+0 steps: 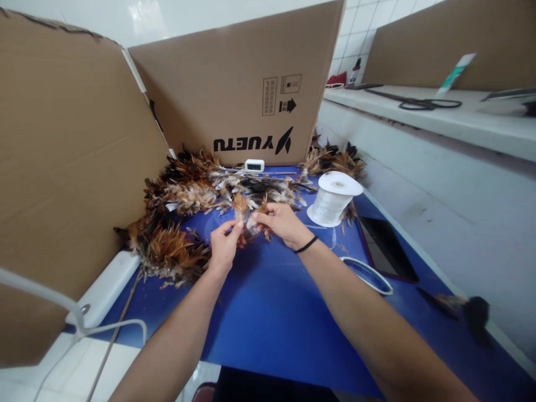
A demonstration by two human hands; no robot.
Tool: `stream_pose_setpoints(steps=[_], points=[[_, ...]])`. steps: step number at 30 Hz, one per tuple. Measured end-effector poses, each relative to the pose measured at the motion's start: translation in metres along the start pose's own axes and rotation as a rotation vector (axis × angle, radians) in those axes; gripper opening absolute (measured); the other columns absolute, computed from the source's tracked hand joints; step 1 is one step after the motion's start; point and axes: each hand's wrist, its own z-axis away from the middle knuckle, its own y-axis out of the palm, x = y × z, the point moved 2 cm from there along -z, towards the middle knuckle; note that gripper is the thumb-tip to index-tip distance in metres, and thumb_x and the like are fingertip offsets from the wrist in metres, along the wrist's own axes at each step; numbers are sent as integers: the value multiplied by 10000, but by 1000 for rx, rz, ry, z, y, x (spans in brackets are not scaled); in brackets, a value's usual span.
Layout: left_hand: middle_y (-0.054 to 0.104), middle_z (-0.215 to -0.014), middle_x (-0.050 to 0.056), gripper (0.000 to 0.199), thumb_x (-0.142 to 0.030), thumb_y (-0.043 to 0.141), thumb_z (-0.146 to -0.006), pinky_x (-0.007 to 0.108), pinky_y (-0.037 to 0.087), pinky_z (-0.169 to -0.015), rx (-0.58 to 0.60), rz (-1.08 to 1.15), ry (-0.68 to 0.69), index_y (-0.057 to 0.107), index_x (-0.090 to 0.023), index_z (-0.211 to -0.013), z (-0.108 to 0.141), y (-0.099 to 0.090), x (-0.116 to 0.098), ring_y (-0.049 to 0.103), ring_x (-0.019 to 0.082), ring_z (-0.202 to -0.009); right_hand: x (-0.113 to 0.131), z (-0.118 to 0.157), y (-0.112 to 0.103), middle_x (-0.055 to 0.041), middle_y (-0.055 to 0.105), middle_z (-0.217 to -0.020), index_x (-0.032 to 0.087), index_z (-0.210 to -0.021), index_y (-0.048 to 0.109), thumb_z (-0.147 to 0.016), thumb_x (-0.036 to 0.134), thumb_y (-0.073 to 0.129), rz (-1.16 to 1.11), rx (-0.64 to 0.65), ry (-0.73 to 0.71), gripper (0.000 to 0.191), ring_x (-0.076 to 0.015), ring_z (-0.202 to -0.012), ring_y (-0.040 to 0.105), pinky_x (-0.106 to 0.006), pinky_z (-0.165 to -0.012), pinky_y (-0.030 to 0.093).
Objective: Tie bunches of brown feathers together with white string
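Over the middle of the blue table, my left hand (226,240) pinches a small brown feather (240,205) between thumb and fingers. Close beside it, my right hand (278,222) is closed on another brown feather (263,206), its pale base pointing down toward the left fingers. The two hands nearly meet, and the quill ends are partly hidden by the fingers. Behind them lie loose black and white feathers (268,188). A large pile of brown feathers (167,245) spreads along the left side.
A spool of white ribbon (330,204) stands right of my hands. Nearby are a dark tablet-like device (387,248), a white oval ring (368,276) and a small digital clock (254,166). Cardboard walls (201,95) enclose the back and left. Scissors (431,104) lie on the right ledge.
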Motion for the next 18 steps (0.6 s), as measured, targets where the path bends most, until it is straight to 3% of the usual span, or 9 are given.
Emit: stream_pose_setpoints(steps=[8, 18], points=[[554, -511, -22, 215, -378, 612, -763, 219, 390, -413, 8, -132, 114, 681, -175, -778, 2, -1, 0, 494, 103, -405, 1, 2, 10, 8, 594, -505, 137, -655, 533, -723, 129, 616, -64, -115, -12, 107, -93, -435, 570, -157, -330, 399], [614, -712, 21, 165, -332, 623, -753, 228, 394, -515, -51, -269, 245, 705, -194, -712, 8, -1, -12, 506, 95, -493, -8, -1, 15, 1, 611, -533, 163, -671, 533, -684, 136, 633, -99, -204, -4, 105, -127, -472, 616, -167, -323, 426]])
